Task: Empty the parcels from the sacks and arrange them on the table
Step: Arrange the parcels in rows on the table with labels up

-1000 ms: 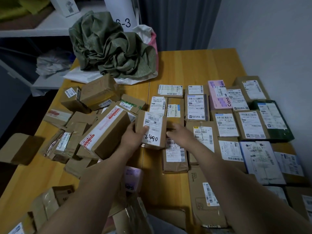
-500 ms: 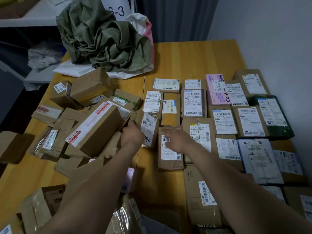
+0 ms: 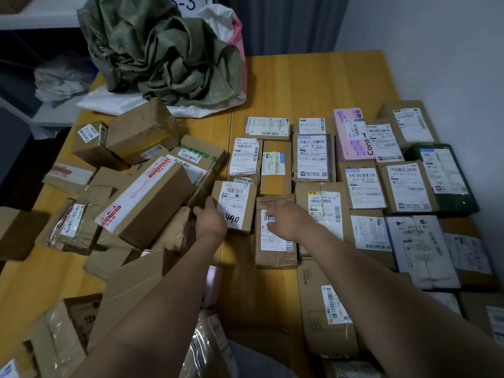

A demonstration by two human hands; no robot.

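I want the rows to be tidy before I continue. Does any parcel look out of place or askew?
Yes. The arranged parcels on the right lie flat, but left of them is a loose heap; there the big box with red-and-white tape leans tilted on others.

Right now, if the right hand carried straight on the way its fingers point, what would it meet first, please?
Probably the small box marked 490. The right hand lies over a flat brown parcel, fingers aimed left, and that box, held by the left hand, stands just alongside. Depth is unclear.
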